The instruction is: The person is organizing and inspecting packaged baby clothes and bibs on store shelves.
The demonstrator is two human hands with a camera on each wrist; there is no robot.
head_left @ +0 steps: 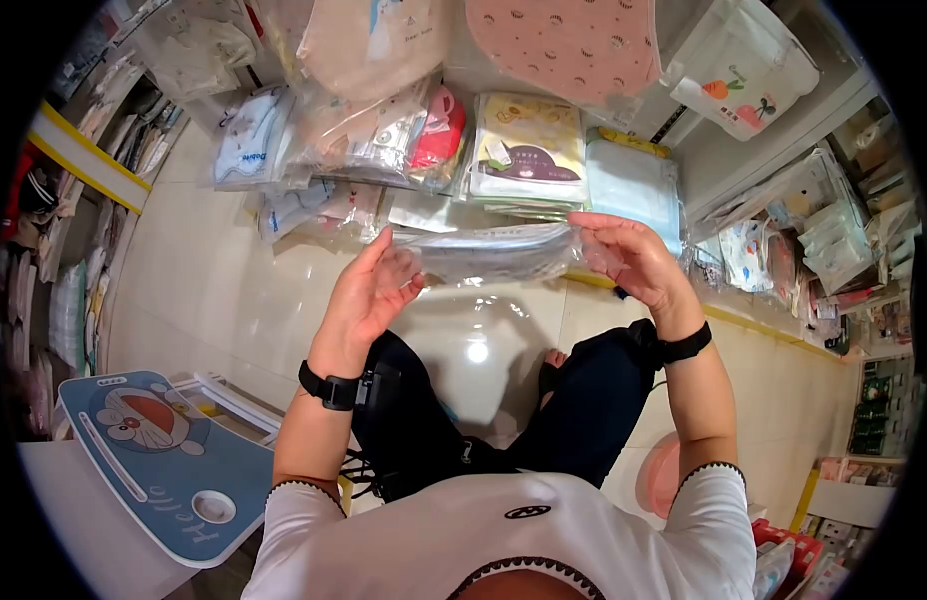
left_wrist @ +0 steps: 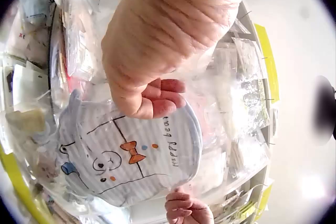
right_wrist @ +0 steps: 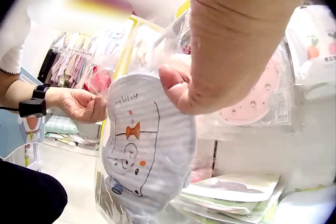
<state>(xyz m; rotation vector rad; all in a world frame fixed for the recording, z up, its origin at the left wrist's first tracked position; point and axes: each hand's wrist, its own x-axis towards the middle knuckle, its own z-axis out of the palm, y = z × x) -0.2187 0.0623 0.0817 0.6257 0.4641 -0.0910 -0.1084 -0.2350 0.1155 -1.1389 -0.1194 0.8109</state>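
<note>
Both the left hand (head_left: 371, 290) and right hand (head_left: 631, 258) pinch opposite ends of the clear packet (head_left: 493, 252).

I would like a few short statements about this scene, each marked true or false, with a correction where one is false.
1. The left hand and the right hand both hold the clear packet. True.
2. The print inside the packet shows a green bow tie. False: the bow tie on the striped cloth is orange.
3. A blue table stands at the person's right. False: the blue table is at the person's left.
4. A black strap sits on the left wrist. True.
</note>
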